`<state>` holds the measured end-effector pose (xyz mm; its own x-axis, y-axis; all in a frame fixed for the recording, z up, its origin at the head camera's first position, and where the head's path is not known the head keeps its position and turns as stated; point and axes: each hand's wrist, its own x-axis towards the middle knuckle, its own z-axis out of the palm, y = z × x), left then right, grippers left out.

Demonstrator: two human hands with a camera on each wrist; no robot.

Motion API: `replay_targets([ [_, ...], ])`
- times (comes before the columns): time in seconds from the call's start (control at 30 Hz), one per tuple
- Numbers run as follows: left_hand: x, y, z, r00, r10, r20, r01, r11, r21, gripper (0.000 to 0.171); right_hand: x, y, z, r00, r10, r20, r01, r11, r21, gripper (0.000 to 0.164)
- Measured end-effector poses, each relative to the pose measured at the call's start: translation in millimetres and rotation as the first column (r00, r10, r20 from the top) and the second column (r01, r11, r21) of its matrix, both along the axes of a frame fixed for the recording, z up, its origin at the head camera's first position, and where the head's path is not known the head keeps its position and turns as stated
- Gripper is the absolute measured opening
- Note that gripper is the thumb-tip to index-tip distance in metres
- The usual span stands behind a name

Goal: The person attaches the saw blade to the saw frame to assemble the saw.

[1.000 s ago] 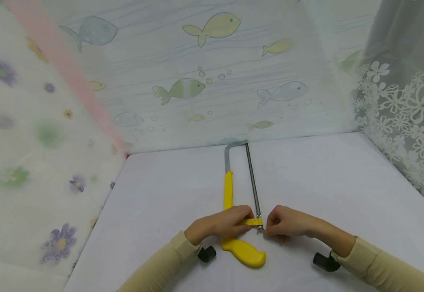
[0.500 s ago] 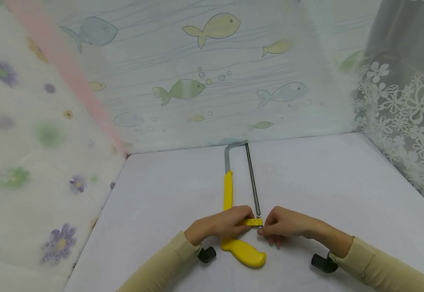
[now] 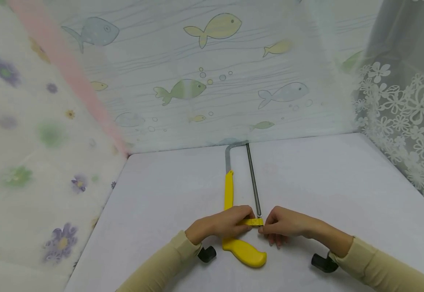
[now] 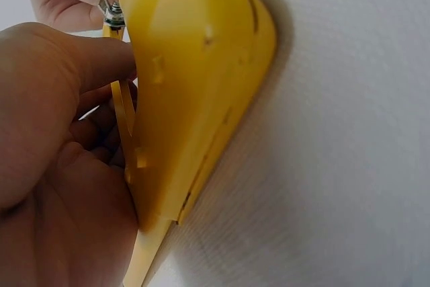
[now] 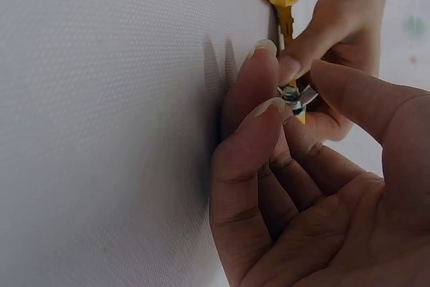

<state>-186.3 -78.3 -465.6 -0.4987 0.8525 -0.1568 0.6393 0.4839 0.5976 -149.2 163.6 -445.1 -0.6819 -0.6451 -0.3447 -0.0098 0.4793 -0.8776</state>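
A hacksaw (image 3: 246,253) with a yellow handle and grey front bow lies on the white table, its blade (image 3: 253,182) on the right side and pointing away from me. My left hand (image 3: 226,221) lies over the yellow frame and grips the short yellow crosspiece at the blade's near end. At that crosspiece's end sits a small metal wing nut (image 5: 308,94), also visible in the left wrist view. The thumb and fingers of my right hand (image 3: 288,222) pinch the wing nut from its two sides. In the head view these fingers mostly hide it.
White cloth covers the table (image 3: 161,182). Behind it hangs a curtain with fish prints (image 3: 212,61); a flowered sheet (image 3: 33,154) is at the left and a lace curtain (image 3: 409,101) at the right. Black wrist devices (image 3: 207,254) show below both sleeves.
My right hand has moved slightly left onto the wing nut, its fingertips now covering it. The left hand and the hacksaw stay where they were.
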Motion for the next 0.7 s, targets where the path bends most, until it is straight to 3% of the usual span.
replay_targets([
  [0.43,0.0,-0.5,2.0,1.000,0.010,-0.006,-0.010,1.000,-0.006,0.016,-0.3,7.0,-0.2,0.998,0.016,-0.052,-0.017,1.000,-0.011,0.025],
  [0.7,0.2,0.3,0.5,1.000,0.005,-0.009,-0.005,1.000,-0.004,0.015,-0.9,3.8,-1.8,0.999,0.043,-0.032,-0.043,0.999,-0.018,0.022],
])
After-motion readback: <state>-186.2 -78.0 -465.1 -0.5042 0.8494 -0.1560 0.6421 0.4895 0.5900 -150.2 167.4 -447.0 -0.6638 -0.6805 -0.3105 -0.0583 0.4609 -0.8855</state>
